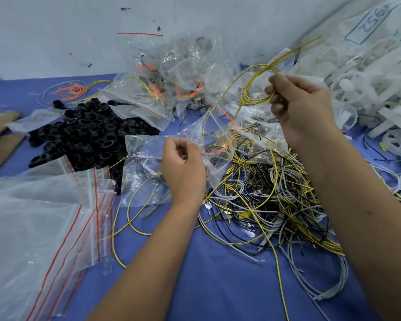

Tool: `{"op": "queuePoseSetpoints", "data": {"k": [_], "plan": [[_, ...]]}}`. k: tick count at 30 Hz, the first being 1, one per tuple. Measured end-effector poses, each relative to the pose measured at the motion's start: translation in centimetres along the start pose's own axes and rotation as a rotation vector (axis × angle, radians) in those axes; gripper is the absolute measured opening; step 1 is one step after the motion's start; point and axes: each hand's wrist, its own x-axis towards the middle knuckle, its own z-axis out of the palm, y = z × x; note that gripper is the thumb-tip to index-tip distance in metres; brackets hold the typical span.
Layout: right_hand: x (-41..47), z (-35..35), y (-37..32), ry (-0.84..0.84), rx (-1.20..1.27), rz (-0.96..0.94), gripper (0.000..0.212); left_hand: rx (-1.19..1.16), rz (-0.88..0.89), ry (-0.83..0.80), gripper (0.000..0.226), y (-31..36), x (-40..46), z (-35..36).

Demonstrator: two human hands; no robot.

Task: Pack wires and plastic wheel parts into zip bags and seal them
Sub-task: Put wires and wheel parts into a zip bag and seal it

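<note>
My left hand grips a clear zip bag at mid-table, with an orange wire showing through the plastic. My right hand is raised higher and to the right, pinching a coiled yellow wire whose loose ends stick up toward the upper right. Below and between my hands lies a tangled pile of yellow, black and grey wires. A heap of black plastic wheel parts sits to the left of the bag.
Empty zip bags with red seal strips lie stacked at the lower left. Filled clear bags pile up at the back centre. White translucent plastic parts fill the right. Cardboard lies at the far left on the blue table cover.
</note>
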Motion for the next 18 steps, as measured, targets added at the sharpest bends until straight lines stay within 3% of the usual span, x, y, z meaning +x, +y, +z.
{"op": "queuePoseSetpoints", "data": {"k": [4,7,11,13,15,18], "plan": [[-1.2,-0.4,1.2,0.005,0.106,0.050,0.012,0.001,-0.013,-0.006,0.013,0.0,0.0,-0.1],[-1.5,-0.9,1.9,0.084,0.089,-0.090,0.013,0.008,-0.015,0.009,0.012,0.0,-0.1,-0.2],[-1.4,-1.8,2.1,0.104,-0.518,-0.439,0.010,0.054,0.016,0.046,0.010,0.0,-0.3,-0.2],[-1.8,-1.7,2.3,-0.010,-0.608,-0.410,0.011,0.238,0.164,0.037,0.017,0.3,-0.3,-0.3],[-2.0,-1.6,2.4,-0.103,-0.526,-0.301,0.013,0.429,0.400,-0.018,0.037,1.0,0.5,-0.3],[-2.3,-1.6,2.4,-0.178,-0.443,-0.159,0.015,0.625,0.640,-0.203,0.053,2.8,2.5,0.7]]}}
